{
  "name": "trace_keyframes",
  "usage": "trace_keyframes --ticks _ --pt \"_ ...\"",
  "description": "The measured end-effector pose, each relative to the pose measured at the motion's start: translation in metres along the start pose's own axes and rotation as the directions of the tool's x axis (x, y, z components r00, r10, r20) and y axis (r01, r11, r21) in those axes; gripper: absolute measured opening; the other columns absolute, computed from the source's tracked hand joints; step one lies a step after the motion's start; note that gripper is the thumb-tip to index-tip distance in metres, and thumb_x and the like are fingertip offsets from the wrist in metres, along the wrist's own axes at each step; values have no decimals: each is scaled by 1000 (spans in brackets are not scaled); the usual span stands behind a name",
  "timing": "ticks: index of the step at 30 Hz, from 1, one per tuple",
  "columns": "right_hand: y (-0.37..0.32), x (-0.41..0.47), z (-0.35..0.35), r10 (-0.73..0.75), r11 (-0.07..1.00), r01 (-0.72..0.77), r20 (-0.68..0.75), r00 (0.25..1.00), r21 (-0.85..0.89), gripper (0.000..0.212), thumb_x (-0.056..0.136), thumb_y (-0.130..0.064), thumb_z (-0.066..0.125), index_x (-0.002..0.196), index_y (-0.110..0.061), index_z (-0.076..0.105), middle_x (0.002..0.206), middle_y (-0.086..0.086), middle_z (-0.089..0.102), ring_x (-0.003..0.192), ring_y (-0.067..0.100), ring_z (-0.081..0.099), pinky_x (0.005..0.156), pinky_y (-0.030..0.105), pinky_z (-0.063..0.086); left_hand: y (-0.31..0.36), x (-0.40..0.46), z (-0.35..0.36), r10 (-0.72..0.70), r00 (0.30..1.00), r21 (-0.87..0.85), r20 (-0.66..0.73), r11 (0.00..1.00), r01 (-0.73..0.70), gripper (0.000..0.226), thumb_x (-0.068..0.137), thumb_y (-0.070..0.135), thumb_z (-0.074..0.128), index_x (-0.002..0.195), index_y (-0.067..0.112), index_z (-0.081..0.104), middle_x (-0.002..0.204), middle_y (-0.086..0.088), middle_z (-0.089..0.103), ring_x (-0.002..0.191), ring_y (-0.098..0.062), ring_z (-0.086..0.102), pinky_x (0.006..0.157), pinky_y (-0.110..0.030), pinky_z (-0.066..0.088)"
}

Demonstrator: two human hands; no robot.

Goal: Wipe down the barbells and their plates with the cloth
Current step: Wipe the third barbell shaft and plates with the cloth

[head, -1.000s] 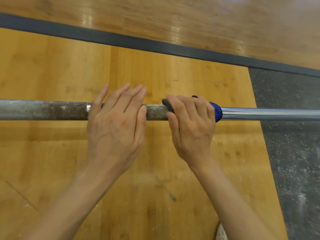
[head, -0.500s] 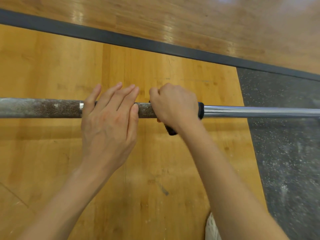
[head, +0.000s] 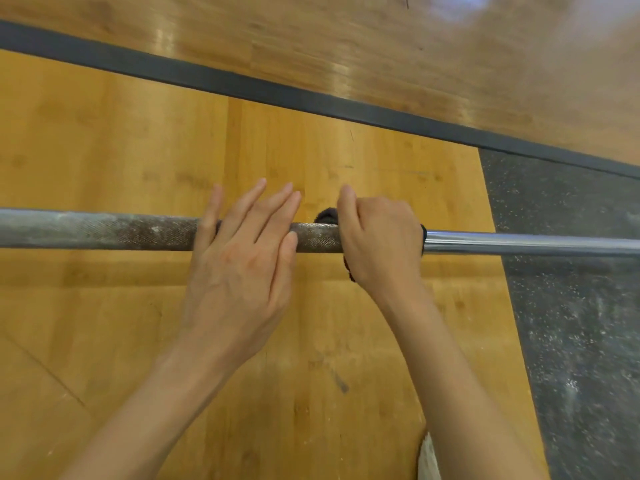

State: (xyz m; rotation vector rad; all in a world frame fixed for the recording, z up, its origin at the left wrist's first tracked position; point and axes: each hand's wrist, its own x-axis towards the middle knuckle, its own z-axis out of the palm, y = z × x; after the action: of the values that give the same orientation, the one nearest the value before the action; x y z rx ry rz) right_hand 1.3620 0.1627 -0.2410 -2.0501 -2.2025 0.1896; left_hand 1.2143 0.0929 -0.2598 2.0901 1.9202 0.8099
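Fingers of the right hand are curled over the top of the barbell, clamped round a dark cloth that wraps the shaft beneath the palm; a fold of the cloth bulges out just past the thumb on the far side, a thin dark edge shows at the little-finger side where the bright steel begins, and a small scrap pokes out below the heel of the hand. Just beside it, the left hand lies flat across the bar with its fingers straight and slightly spread, reaching over the shaft and pointing away from the person, the thumb laid along the near side of the bar towards the right hand; it holds nothing and only rests on the metal. Between the two hands a short stretch of knurled shaft is bare. To the left of the left hand the barbell is dull grey, knurled and blotched with white chalky residue and brownish patches, while to the right of the cloth it is smooth and shiny. The bar runs level across the whole view, above a yellow wooden platform with scuffs and pale specks. A dark strip borders the platform's far edge, with glossy wood flooring beyond, and a black speckled rubber mat lies at the right.
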Motion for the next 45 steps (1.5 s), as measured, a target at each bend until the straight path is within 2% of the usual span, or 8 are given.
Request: trace_keyframes --ticks 3,6,12,17,22,28,33,45 --pt "4 -27 16 118 992 -98 -287 951 83 53 105 -30 28 76 -15 70 74 -3 63 82 22 52 105 42 37 -19 -5 -13 -101 992 6 -70 995 102 47 107 26 29 144 10 53 148 1 53 145 -22 36 125 -39 -1" --pt "-26 -34 32 166 985 -137 -370 914 102 47 103 -27 30 81 -20 70 81 -3 63 86 23 49 93 40 35 -29 -6 -15 -129 988 78 -90 988 136 44 107 24 32 142 11 56 145 1 56 140 -23 43 122 -35 4" --pt "-46 -47 30 -221 966 246 -238 946 80 47 109 -30 21 97 -19 65 92 -2 63 89 24 53 88 40 38 -27 -9 -13 -135 985 89 -109 985 145 43 106 23 34 140 13 59 143 4 58 133 -22 49 120 -32 9" --pt "-23 -60 31 93 985 -41 -325 941 165 49 108 -29 21 115 -18 69 118 -5 66 125 24 52 120 44 23 -25 -12 -14 -140 986 77 -88 986 147 43 106 25 34 139 16 59 141 8 58 133 -19 49 120 -34 11" --pt "-47 -61 32 -225 955 263 -248 942 134 48 109 -28 22 119 -16 67 119 -2 67 124 24 56 115 45 33 -23 -15 -16 -162 983 75 -84 983 168 41 105 23 37 135 16 62 137 7 61 132 -19 50 120 -33 12" --pt "-27 -73 40 76 974 11 -373 925 227 49 109 -28 23 133 -10 62 138 0 60 145 25 37 124 50 16 -21 -18 -18 -179 981 69 -74 980 185 40 104 24 38 135 17 63 135 8 63 129 -19 52 120 -34 13" --pt "-28 -91 50 -221 956 269 -320 921 113 50 110 -27 18 151 -13 43 157 2 42 153 23 24 126 46 8 -18 -23 -21 -183 982 73 -54 980 186 40 104 24 38 134 16 64 133 7 64 123 -18 54 120 -35 15" --pt "-7 -105 47 -234 962 267 -321 918 60 46 109 -24 22 150 -15 40 155 3 45 151 23 28 126 49 6 -12 -42 -26 -177 984 59 -18 982 178 42 103 24 37 135 18 63 133 8 64 123 -17 55 121 -34 15"
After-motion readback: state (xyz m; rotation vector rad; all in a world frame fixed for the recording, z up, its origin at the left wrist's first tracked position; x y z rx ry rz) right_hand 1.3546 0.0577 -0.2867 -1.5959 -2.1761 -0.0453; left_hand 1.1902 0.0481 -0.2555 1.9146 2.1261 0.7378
